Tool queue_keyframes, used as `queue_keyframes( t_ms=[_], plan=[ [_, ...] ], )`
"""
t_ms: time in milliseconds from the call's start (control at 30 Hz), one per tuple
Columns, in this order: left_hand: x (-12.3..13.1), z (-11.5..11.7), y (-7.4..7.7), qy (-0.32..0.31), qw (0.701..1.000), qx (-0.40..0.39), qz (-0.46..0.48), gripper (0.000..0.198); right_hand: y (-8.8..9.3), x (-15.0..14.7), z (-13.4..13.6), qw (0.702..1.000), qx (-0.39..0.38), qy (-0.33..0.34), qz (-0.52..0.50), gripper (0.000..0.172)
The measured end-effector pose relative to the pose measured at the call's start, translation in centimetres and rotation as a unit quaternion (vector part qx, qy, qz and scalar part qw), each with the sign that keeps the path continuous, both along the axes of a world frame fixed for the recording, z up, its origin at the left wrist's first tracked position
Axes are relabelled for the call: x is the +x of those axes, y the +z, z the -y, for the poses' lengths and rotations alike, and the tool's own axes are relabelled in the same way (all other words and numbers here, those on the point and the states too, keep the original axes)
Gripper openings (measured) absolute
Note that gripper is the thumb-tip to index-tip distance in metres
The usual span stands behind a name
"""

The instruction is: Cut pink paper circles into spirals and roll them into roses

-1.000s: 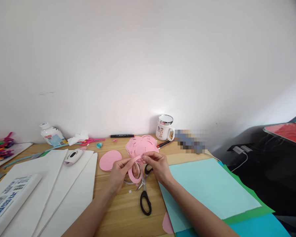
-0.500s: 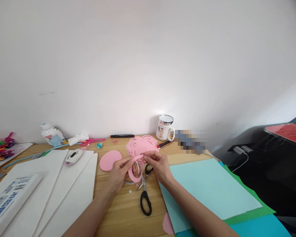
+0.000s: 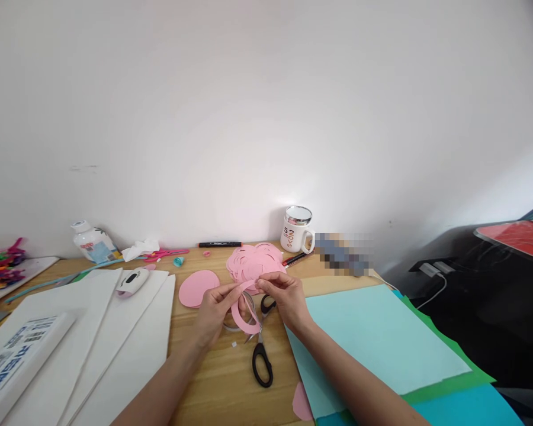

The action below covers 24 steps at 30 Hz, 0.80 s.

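Observation:
A curled pink paper strip (image 3: 244,322) hangs in a loop between my two hands. My left hand (image 3: 215,307) pinches it on one side, and my right hand (image 3: 284,296) pinches it on the other, close by. Black-handled scissors (image 3: 262,361) lie on the table just beneath, partly covered by the paper. Behind the strip a roll of tape (image 3: 229,324) is partly hidden. Just past my fingers sits a pile of pink paper cutouts (image 3: 253,260). To the left of it lies a pink paper circle (image 3: 198,288).
At the right lie light blue sheets (image 3: 373,337) over green and blue ones. White boards (image 3: 128,343) cover the left, with a white box (image 3: 26,355) on them. A mug (image 3: 295,234), a marker (image 3: 220,244) and a bottle (image 3: 95,242) stand or lie near the wall.
The pink strip's loop has swung slightly downward and to the right, its lower end now over the scissor blades. Both hands have stayed almost in place, still pinching it.

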<state>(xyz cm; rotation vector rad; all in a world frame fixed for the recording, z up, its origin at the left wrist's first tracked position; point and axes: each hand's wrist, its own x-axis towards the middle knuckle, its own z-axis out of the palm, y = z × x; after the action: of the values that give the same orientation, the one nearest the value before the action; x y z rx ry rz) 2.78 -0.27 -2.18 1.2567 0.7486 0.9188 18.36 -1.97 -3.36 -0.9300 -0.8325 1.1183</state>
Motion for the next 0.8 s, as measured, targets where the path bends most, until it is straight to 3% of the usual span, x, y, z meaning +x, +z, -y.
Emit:
queue_keyframes(
  t_ms=[467,800],
  plan=[
    [-0.01,0.02,0.20,0.014,1.000,0.013,-0.012,0.031,-0.22,0.08,-0.01,1.000,-0.008,0.014,0.000,0.025],
    [0.02,0.18,0.53,-0.013,1.000,0.018,-0.010,0.036,-0.12,-0.04,0.05,1.000,-0.009,0.016,-0.011,0.025]
  ],
)
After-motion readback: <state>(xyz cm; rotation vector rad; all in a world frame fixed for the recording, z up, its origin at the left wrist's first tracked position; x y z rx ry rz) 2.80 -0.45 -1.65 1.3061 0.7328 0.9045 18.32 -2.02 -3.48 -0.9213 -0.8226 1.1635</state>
